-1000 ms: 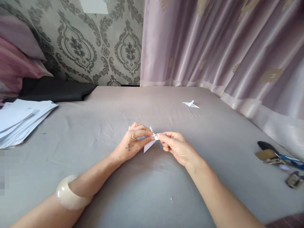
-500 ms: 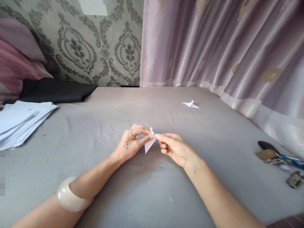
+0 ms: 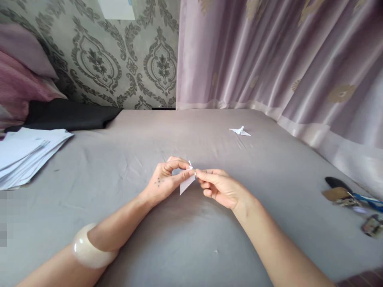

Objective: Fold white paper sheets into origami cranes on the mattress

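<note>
A small piece of folded white paper [image 3: 187,185] is held between my two hands, over the middle of the grey-covered surface [image 3: 167,247]. My left hand [image 3: 164,178] pinches its middle between thumb and forefinger. From the other side, the thumb and forefinger of my right hand [image 3: 220,185] grip a narrow tip of the same paper. One pointed flap hangs below my left thumb, and a thin point sticks up behind the fingertips. The fingers hide the paper's centre. Farther back on the right lies a folded paper crane [image 3: 240,131], apart from both hands.
At the left edge lies a stack of white papers [image 3: 30,155], with a folded black cloth [image 3: 72,113] behind it. Keys on a ring with a tan tag [image 3: 336,194] rest at the right edge. Purple curtains [image 3: 254,52] hang along the back right.
The hanging flap of the held paper has turned slightly to the left and its upper point looks narrower. Both hands keep their pinch and have barely shifted.
</note>
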Available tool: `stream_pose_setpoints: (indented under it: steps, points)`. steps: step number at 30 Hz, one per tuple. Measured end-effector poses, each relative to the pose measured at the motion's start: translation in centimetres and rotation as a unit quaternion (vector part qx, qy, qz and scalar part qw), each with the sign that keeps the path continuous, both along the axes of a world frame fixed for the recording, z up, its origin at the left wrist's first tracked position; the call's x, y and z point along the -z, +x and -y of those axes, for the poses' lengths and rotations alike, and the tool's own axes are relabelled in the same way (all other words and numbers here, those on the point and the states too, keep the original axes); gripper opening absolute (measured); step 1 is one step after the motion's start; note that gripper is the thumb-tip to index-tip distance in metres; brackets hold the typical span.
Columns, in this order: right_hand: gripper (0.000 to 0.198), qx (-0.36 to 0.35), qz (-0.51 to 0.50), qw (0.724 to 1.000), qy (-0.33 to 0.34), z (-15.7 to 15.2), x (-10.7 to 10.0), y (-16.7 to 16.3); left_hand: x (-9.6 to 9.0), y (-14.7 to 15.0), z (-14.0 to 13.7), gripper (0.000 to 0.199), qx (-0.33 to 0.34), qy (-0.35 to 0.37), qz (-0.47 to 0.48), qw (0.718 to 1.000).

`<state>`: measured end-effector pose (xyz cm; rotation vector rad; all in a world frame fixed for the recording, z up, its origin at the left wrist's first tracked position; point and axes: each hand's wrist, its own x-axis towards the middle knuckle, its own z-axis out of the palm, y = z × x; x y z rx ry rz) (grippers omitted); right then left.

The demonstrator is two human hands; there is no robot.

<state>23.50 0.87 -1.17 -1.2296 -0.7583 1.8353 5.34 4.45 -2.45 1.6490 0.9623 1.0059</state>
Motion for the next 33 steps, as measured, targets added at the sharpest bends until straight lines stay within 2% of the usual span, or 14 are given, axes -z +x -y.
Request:
stream_pose_setpoints:
  steps: [4,6,9,12,17,21,26,28,33]
  points:
    - [0.033,-0.006,0.044,0.999,0.027,0.0,0.4,0.4,-0.1,-0.1,0.0,0.018,-0.021,-0.042,0.012,0.999]
    - [0.032,0.006,0.110,0.992,0.070,0.1,0.3,0.2,-0.1,-0.1,0.0,0.020,-0.017,-0.059,0.015,0.998]
    - [0.024,0.038,0.208,0.966,0.149,0.3,-0.2,-0.3,0.1,-0.1,0.0,0.024,-0.002,-0.063,0.017,0.998]
    - [0.029,0.045,0.247,0.946,0.207,0.5,-0.6,-1.0,0.3,0.1,0.0,0.023,-0.006,-0.035,0.011,0.999]
    - [0.018,0.053,0.311,0.905,0.285,0.5,0.2,-1.4,0.5,0.3,0.0,0.019,-0.030,0.018,-0.013,0.999]
    - [0.015,0.070,0.353,0.878,0.317,0.1,1.0,-0.8,0.6,0.3,-0.2,0.014,-0.045,0.057,-0.061,0.995]
    - [0.016,0.064,0.407,0.835,0.366,-0.3,1.4,0.0,0.7,0.4,-0.2,0.010,-0.065,0.062,-0.091,0.992]
    - [0.016,0.058,0.409,0.838,0.357,-0.4,1.4,0.1,0.8,0.4,-0.2,0.010,-0.056,0.065,-0.088,0.993]
    - [0.020,0.013,0.387,0.866,0.317,-0.2,1.1,-0.2,0.9,0.4,-0.2,0.011,-0.059,0.079,-0.083,0.992]
